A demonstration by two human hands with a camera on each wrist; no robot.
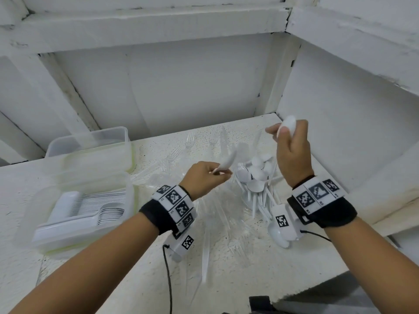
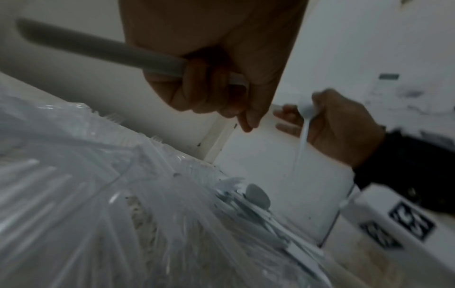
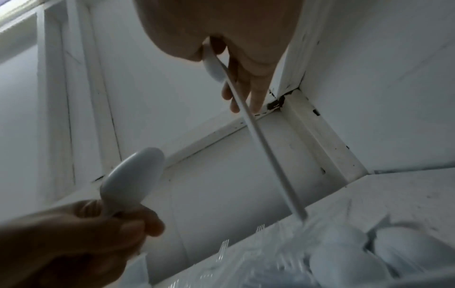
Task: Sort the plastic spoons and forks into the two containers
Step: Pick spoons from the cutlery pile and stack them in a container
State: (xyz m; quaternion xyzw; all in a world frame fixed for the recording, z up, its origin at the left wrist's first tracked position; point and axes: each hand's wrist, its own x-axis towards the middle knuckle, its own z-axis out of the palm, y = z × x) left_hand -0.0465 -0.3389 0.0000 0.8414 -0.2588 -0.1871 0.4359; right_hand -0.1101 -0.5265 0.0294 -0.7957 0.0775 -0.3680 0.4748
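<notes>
While my left hand [image 1: 205, 177] pinches one white spoon [image 1: 227, 161] by its handle and my right hand [image 1: 292, 152] holds another spoon [image 1: 287, 127] by the bowl, handle hanging down, both sit above the spoon pile [image 1: 257, 175] at centre right. Clear forks [image 1: 189, 141] lie scattered beyond. I judge the next job is carrying these left to the near container [image 1: 130, 200], where spoons already nest. I'd turn the bowls to match that stack and lay them flat, not drop them. A far container [image 1: 90, 141] stands behind it.
</notes>
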